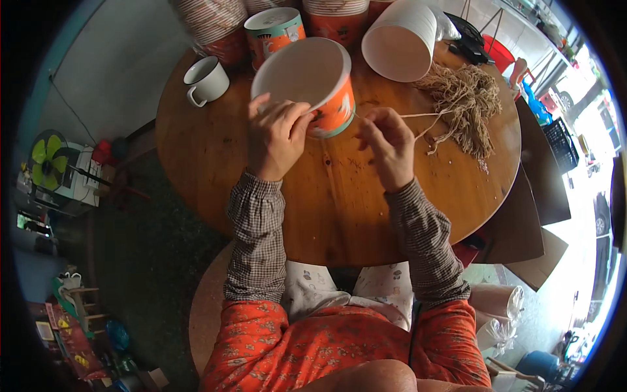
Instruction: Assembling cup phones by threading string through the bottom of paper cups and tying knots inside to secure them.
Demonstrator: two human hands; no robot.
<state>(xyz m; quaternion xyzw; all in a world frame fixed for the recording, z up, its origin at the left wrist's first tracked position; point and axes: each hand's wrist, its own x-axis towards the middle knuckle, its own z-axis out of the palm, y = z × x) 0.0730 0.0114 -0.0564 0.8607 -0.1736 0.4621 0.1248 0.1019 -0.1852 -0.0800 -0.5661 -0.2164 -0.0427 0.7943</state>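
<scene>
An orange paper bucket [339, 106] with a white inside and a green base band tilts over the round table, its mouth turned up and toward the left. My left hand [281, 134] is closed on its near rim. Beside its right wall, my right hand [390, 138] pinches a thin beige string [421, 115]. One end of the string runs to the bucket's side; the other leads right to a loose bundle of twine [467, 104]. Whether the string passes through the bucket wall cannot be made out.
On the wooden table [339, 215] stand a white enamel mug [208, 80], a lidded orange bucket [274, 31], and a white bucket on its side [400, 42]. Nested bucket stacks [212, 26] line the back. A green-bladed fan [49, 159] is at far left; cardboard [513, 222] lies right.
</scene>
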